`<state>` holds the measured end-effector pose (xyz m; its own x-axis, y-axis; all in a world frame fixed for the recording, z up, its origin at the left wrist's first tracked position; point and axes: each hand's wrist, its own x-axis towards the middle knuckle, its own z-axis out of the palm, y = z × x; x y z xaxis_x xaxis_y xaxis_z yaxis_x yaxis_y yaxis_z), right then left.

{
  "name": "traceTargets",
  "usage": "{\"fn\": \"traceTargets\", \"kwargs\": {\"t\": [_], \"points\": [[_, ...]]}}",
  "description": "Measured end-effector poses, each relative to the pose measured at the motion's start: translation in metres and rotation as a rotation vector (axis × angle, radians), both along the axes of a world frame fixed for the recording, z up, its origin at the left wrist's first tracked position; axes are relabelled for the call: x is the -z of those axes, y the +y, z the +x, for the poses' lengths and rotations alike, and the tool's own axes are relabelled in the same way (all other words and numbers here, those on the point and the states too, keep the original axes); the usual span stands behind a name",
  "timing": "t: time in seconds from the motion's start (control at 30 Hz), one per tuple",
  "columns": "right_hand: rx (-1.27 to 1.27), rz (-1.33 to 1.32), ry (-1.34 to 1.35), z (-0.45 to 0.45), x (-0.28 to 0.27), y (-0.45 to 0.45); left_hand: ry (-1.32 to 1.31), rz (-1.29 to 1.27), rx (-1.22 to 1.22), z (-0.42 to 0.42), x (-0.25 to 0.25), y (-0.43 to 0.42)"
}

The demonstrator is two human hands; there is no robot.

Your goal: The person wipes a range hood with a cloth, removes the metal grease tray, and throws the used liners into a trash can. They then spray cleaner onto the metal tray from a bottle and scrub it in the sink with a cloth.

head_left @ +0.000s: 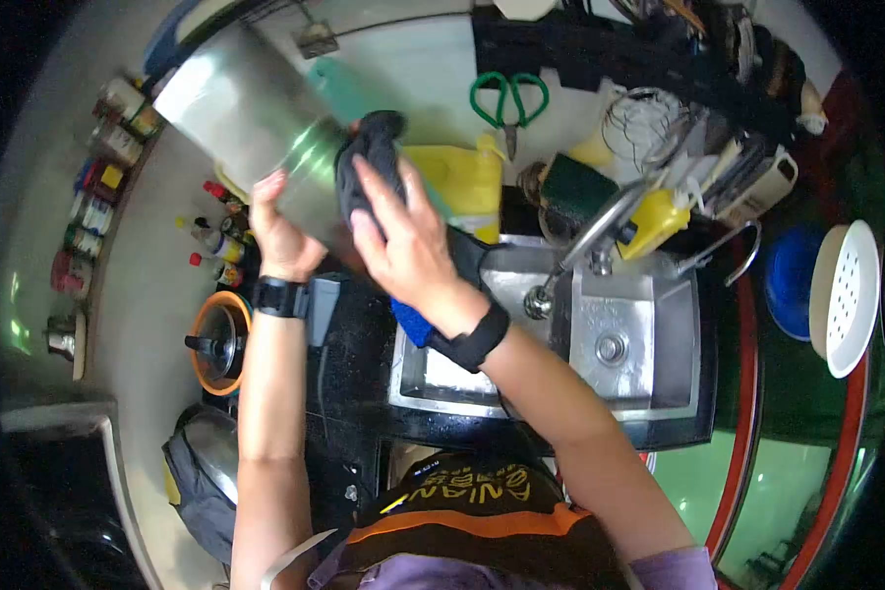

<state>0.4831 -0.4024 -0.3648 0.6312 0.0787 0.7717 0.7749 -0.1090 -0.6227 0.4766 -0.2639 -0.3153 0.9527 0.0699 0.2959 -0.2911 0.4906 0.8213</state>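
A large shiny metal sheet or vessel (pixel 251 108) is raised at the upper left, tilted. My left hand (pixel 283 236) is at its lower edge, thumb and fingers spread against it, palm partly showing. My right hand (pixel 403 231) presses a dark grey cloth (pixel 369 167) against the metal's right side, its fingers over the cloth. Black bands circle both wrists. Behind my right wrist a blue cloth (pixel 411 323) shows at the sink's left edge. The metal's far side is hidden.
A double steel sink (pixel 610 344) with a tap (pixel 610 221) lies to the right. Behind it are a yellow container (pixel 457 187), green-handled scissors (pixel 509 103) and a utensil rack. Bottles (pixel 221 241) and an orange-rimmed pot (pixel 218 344) stand left; a white colander (pixel 851 300) is far right.
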Motion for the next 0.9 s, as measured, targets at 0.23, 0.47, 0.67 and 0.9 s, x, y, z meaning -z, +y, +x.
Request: {"fn": "traceTargets", "kwargs": {"t": [0.23, 0.47, 0.67, 0.9], "points": [[0.153, -0.301, 0.264, -0.072, 0.21, -0.039, 0.015, -0.004, -0.09, -0.016, 0.033, 0.051], [0.248, -0.778, 0.791, -0.078, 0.363, -0.154, -0.001, -0.009, -0.148, -0.017, 0.061, 0.089], [0.086, -1.006, 1.038, -0.011, 0.463, -0.192, -0.001, -0.117, -0.354, -0.024, 0.055, 0.123], [0.397, -1.01, 1.02, -0.012, 0.417, -0.171, -0.132, -0.244, -0.018, -0.024, -0.016, 0.152]]}}
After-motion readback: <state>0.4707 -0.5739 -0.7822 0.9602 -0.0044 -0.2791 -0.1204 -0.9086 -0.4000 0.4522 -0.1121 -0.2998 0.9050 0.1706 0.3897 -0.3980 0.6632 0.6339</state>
